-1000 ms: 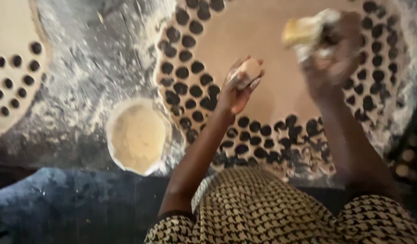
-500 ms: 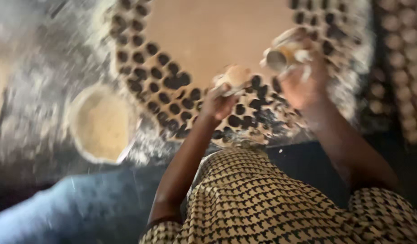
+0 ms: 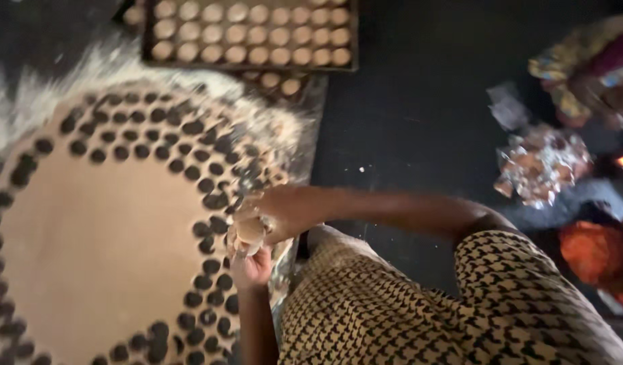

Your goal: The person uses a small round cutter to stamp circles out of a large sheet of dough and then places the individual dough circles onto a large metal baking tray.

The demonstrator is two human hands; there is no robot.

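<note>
Both hands pinch one small dough round [image 3: 249, 231] at the sheet's 3 o'clock edge: right hand [image 3: 284, 213] curled over it, left hand [image 3: 252, 267] cupping from below. Dough sheet [image 3: 102, 223] on floured bench, ringed w/ cut holes. Risk: soft round could deform or tear if squeezed; a slip drops it onto the lattice. Tray of rounds [image 3: 251, 34] at 12 o'clock.

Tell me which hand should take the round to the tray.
Right, probably. Both hands hold the round, but the right hand lies on its tray side, while the left hand sits below, farther from the tray.
</note>
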